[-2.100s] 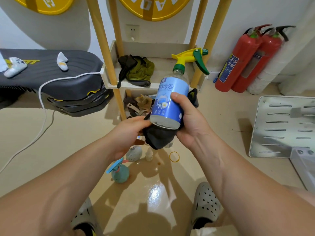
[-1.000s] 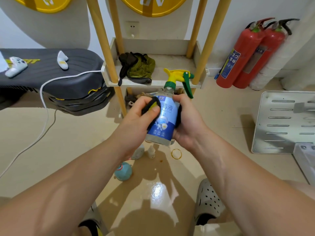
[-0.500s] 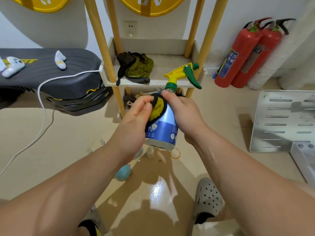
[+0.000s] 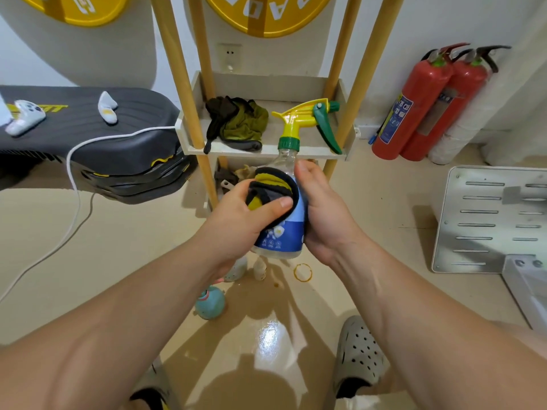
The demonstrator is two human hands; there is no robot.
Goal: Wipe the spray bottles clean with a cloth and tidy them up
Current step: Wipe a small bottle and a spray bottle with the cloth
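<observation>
Beige floor and a wooden shelf rack (image 4: 266,151) beyond the hands: bottle-wiping under way.
Left hand (image 4: 242,220) pinches the cloth (image 4: 270,184) against the spray bottle (image 4: 281,238), which stands nearly upright between both hands, nozzle up; right hand (image 4: 325,214) grips its right side.

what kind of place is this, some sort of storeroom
Likely a storage or utility corner: two red fire extinguishers stand by the wall, a small shelf rack holds crumpled rags, and a slotted metal panel lies on the floor.

two fire extinguishers (image 4: 414,108), two cloths (image 4: 270,184), two clogs (image 4: 359,353), one held spray bottle (image 4: 284,235), one game controller (image 4: 25,115)
</observation>
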